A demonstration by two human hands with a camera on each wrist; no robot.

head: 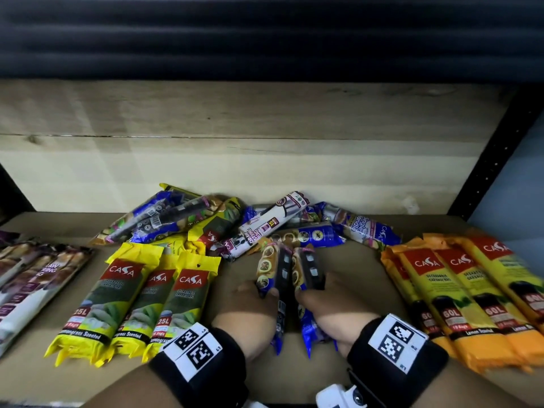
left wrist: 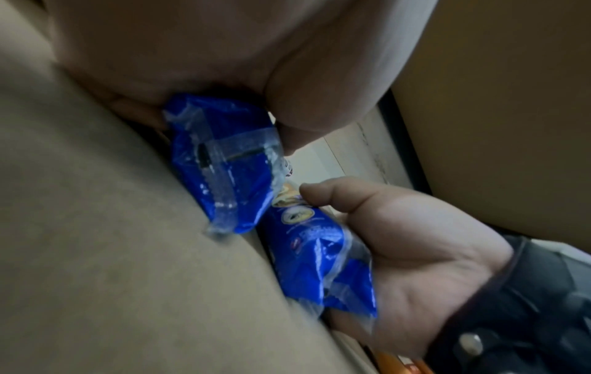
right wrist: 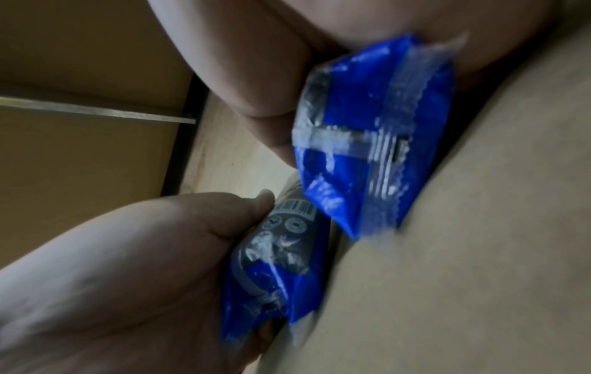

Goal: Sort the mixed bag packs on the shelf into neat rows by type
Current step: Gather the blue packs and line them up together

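each hand grips one blue pack, left hand (head: 250, 313) on the left pack (head: 269, 278), right hand (head: 332, 316) on the right pack (head: 309, 272), side by side, seemingly to start a new row.

**Rows at the sides, heap at the back**

On the shelf (head: 353, 260), one row of packs (head: 29, 278) lies far left, a second row (head: 138, 301) just right of it, a third row (head: 471, 293) at the right. A jumbled heap (head: 235, 225) sits behind, against the back board (head: 265, 172). Two packs (head: 291, 278) lie side by side near the middle, under both hands (head: 294, 316).
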